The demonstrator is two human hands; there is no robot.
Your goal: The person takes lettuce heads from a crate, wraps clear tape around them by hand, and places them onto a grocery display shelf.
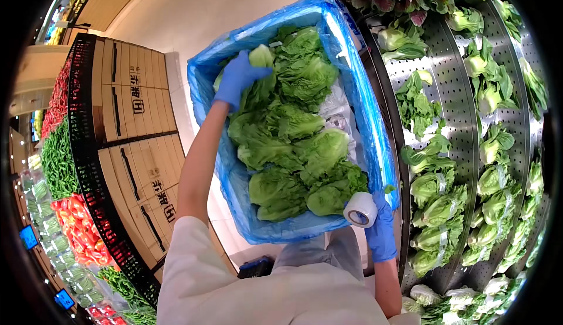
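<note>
My left hand, in a blue glove, is closed round a head of lettuce at the upper left of a crate lined with blue plastic. Several more green lettuce heads lie in the crate, some reaching down to its near edge. My right hand, also gloved in blue, is at the crate's near right corner, holding a white roll of tape. The roll's open core faces up towards me.
Perforated metal shelves with leafy greens and banded lettuce stand at the right. At the left is a wooden display unit with red peppers and green chillies. Pale floor shows beyond the crate.
</note>
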